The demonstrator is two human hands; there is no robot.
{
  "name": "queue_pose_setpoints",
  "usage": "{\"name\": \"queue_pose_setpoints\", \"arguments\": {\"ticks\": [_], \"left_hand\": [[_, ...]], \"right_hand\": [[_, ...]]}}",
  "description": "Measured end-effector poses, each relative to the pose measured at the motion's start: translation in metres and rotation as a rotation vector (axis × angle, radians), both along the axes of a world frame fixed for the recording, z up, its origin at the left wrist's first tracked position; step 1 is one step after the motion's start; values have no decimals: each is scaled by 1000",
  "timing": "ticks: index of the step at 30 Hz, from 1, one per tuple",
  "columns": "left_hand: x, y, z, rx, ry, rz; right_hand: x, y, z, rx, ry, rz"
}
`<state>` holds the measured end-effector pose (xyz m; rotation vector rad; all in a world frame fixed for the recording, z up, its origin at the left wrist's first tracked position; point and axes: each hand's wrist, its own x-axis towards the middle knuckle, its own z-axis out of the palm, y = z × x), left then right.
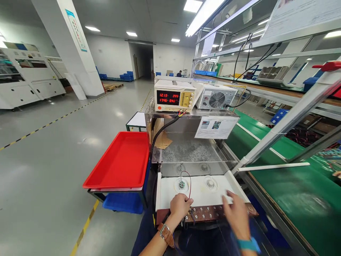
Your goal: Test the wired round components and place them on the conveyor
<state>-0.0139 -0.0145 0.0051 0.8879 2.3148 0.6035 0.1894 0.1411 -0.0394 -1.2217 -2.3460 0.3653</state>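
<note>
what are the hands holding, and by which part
Left hand pinches the thin wires at their lower ends; right hand is blurred, apparently empty.

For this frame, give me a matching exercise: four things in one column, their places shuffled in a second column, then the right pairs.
Things
1. red tray
2. blue bin
3. power supply with red digits
4. round part with a red wire

Places
A. on the white plate, just beyond the left hand
B. on the steel shelf, beside the fan unit
C. directly under the red tray
D. left of the workstation, on a dark frame

Pairs: 1-D, 2-C, 3-B, 4-A
</note>
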Motion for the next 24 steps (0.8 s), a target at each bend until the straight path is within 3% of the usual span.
{"name": "queue_pose_setpoints", "arguments": {"ticks": [3,6,8,11,15,18,21,24], "left_hand": [[0,0,-2,7,7,-3],[0,1,-2,8,16,-11],[-2,2,-2,-7,32,-26],[-4,3,-5,-5,71,-61],[-5,2,-19,233,-26,-63],[-3,10,-20,464,-155,0],[11,40,5,556,-300,-13],[41,81,50,687,-511,-93]], "right_hand": [[-84,-1,6,-175,34,266],[-154,-1,7,-344,-176,474],[-180,-7,4,-339,-323,534],[-191,-18,0,-193,-384,510],[-175,-20,14,-143,-259,414],[-137,-5,37,-165,-120,163],[-69,23,63,-199,-48,-173],[20,58,86,-206,17,-525]]}}
